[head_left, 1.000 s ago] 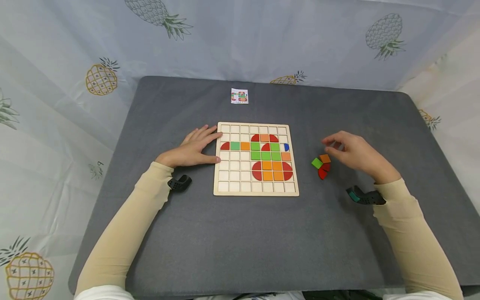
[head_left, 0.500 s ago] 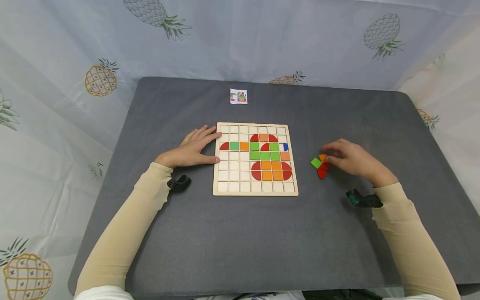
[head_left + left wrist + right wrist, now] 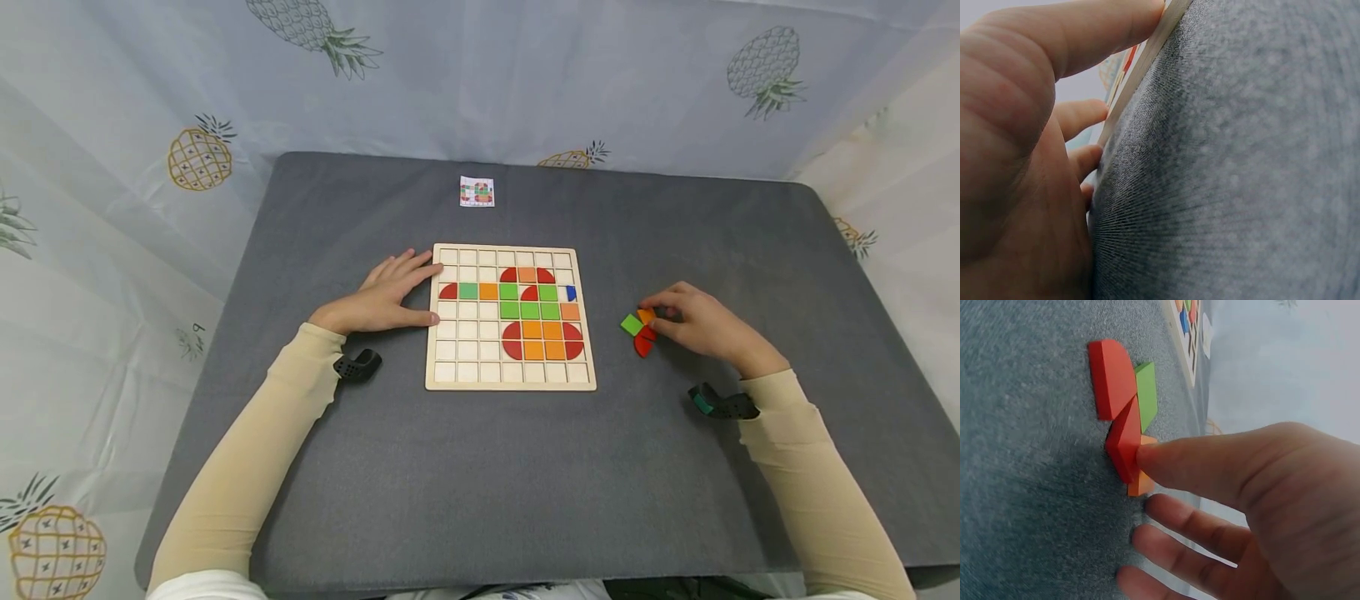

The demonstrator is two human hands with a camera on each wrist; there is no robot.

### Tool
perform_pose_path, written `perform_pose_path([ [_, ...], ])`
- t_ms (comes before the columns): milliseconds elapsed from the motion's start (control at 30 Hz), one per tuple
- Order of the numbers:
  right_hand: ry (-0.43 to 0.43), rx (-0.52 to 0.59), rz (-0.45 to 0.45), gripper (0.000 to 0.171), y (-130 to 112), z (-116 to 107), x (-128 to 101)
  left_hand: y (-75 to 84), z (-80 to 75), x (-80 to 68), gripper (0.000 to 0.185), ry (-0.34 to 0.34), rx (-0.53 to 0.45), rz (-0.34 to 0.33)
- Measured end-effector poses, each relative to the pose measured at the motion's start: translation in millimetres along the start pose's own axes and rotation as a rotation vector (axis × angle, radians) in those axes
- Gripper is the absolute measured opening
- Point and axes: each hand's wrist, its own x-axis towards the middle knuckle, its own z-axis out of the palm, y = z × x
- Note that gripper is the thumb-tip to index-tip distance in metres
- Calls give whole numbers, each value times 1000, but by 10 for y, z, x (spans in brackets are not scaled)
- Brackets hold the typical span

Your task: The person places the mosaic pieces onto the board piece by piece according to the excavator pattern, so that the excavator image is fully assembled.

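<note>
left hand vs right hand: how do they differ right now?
The left hand lies flat with straight fingers against the wooden board's left edge; the right hand is off the board, thumb and fingers closing on the loose pieces to the right. Left touches no piece; right touches a red one. Both rest on the grey mat.

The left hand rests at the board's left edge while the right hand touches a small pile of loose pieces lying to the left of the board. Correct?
Not quite. The loose pieces lie to the right of the board, as the head view shows. The left hand does rest at the board's left edge, and the right hand touches the pile.
</note>
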Motion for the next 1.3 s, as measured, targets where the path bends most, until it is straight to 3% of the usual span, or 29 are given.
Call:
perform_pose_path([
  [533, -28, 48, 116, 28, -43, 12, 21, -22, 4, -7, 88, -3, 4, 7],
  [767, 31, 36, 113, 17, -51, -21, 12, -35, 4, -7, 88, -2, 13, 11],
  [1000, 86, 61, 134, 17, -145, -111, 58, -31, 1, -9, 88, -1, 5, 4],
  [1300, 29, 91, 154, 21, -194, -71, 119, 11, -10, -13, 87, -2, 0, 4],
])
